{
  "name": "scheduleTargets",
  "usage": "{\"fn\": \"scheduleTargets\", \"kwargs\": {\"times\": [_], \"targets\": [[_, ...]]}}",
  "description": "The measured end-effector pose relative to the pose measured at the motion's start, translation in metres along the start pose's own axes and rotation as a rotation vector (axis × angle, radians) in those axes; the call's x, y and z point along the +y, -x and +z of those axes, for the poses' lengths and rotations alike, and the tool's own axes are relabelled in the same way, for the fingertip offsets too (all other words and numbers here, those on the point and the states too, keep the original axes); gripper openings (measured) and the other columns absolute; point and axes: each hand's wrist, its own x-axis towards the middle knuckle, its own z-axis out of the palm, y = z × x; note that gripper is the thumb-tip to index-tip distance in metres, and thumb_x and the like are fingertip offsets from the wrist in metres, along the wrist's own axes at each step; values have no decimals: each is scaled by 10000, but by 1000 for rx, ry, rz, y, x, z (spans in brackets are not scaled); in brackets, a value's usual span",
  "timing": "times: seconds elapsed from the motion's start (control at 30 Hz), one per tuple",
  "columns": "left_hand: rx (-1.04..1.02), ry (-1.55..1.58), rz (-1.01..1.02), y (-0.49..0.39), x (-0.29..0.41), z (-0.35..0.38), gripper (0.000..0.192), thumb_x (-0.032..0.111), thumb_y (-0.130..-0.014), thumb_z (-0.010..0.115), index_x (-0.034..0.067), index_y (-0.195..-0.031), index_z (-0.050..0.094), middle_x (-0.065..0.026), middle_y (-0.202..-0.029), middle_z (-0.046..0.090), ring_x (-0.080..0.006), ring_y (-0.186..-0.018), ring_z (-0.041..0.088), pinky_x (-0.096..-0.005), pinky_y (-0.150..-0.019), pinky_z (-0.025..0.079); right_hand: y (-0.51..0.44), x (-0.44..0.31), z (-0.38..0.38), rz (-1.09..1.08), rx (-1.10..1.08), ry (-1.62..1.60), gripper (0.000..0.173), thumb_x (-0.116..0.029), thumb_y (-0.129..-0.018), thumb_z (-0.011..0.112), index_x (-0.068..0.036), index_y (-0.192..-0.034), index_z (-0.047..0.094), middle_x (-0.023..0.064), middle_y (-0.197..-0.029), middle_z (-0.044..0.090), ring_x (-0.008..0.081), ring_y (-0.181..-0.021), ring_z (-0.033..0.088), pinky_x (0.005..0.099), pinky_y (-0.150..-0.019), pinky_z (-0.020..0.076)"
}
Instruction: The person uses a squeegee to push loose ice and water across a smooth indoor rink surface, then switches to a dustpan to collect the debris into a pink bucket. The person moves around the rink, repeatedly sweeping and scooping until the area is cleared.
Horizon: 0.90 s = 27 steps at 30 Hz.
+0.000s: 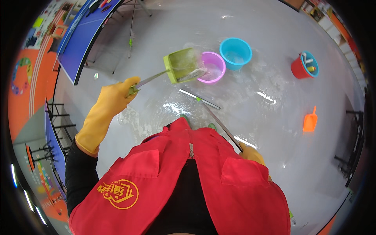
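My left hand [119,95], in a yellow rubber glove, grips the handle of a green long-handled dustpan [185,66]. The pan tilts over the rim of a pink plastic basin [216,68], and grey, foamy water lies at its lip. Low on the right, my right hand [252,154], gloved the same way and partly hidden by the red vest, holds the pole of a floor squeegee [199,99]. Its blade rests on the wet floor below the basin. A blue plastic basin [236,54] with some liquid inside stands just right of the pink one.
A red bucket [300,68] holding bottles and an orange hand scoop [310,122] are on the floor at the right. Blue table-tennis tables [80,44] stand at the left, with a pole tool [130,42] beside one. Wet, soapy patches [173,107] cover the floor around my feet.
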Motion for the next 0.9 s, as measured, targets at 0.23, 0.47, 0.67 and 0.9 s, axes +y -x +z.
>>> {"fn": "scheduleTargets", "kwargs": {"times": [0.23,0.47,0.67,0.9], "targets": [[-130,-331,314,-24,64,14,530,151,-903,800,233,-1392,612,-62,-854,746,-338,-776,733,-466,-654,524,53,114,64,13,45,-249,670,-228,-1026,583,-344,-1667,423,164,-1061,792,354,-907,783,512,-870,605],[-217,-450,374,13,76,58,585,153,-879,809,225,-1423,607,-89,-830,731,-342,-761,728,-471,-629,535,110,203,107,259,195,-511,680,-179,-1032,571,-286,-1684,408,167,-899,758,311,-721,758,467,-724,611],[20,256,-229,65,61,57,425,225,-1001,745,192,-1421,697,-28,-685,642,-196,-573,652,-369,-496,464,45,252,93,390,433,-742,650,-177,-1056,563,-243,-1678,389,171,-873,746,294,-688,753,457,-680,606],[-22,673,-1111,120,66,36,363,329,-1038,723,226,-1386,738,52,-615,505,-79,-458,440,-273,-450,344,-123,304,-13,447,654,-586,565,-163,-1065,590,-167,-1598,404,107,-793,655,231,-602,669,404,-548,521]]}}
